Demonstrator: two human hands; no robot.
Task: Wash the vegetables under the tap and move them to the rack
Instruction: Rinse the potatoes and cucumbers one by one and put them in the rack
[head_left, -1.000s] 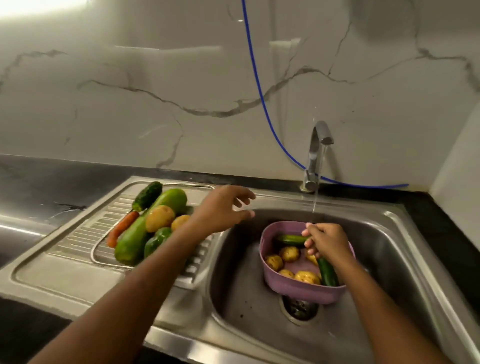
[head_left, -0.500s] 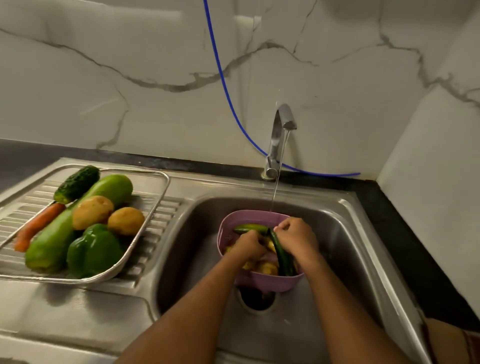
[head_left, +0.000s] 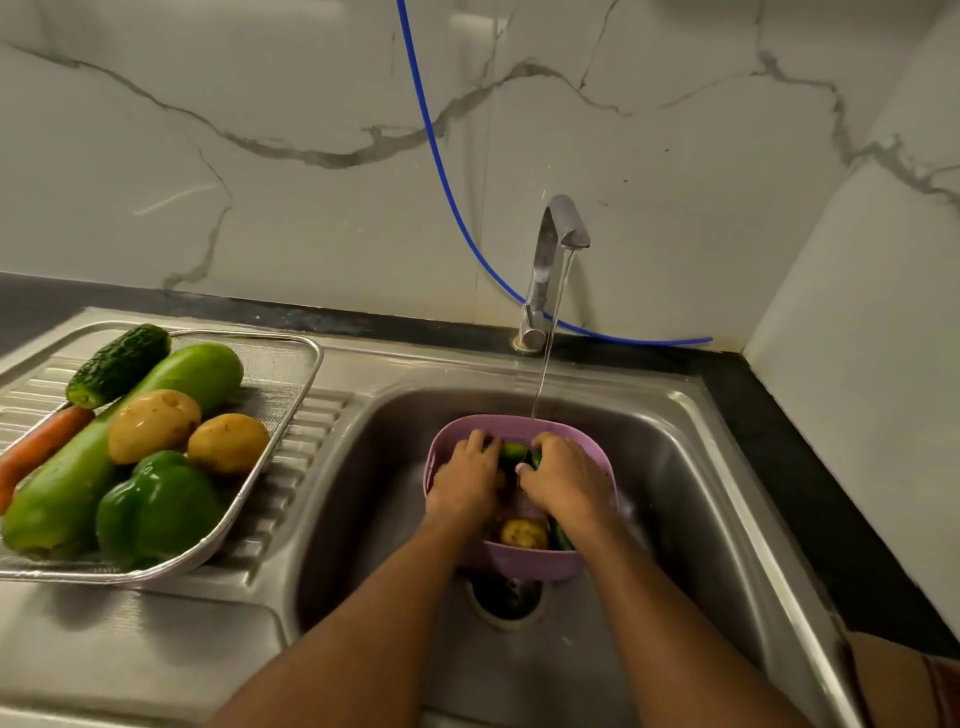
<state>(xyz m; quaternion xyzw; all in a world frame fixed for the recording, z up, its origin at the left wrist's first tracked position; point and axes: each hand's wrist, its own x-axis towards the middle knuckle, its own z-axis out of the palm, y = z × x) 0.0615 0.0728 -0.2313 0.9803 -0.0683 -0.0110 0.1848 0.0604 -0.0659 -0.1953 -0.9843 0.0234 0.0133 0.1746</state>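
Both hands have sunk deeper into the purple basket (head_left: 524, 564) under the tap (head_left: 551, 270), hiding most of its vegetables; only a potato (head_left: 523, 533) and bits of a green cucumber (head_left: 511, 450) show. Left hand (head_left: 467, 480) and right hand (head_left: 566, 478) curl over the cucumber, though each grip is partly hidden. Washed vegetables fill the rack (head_left: 291, 415) on the sink's left drainer.

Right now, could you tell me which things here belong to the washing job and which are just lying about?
Part of the job:
tap, running
purple basket in the sink
cucumber under both hands: left hand, right hand
potato in the basket
rack of vegetables

Lying about:
blue hose
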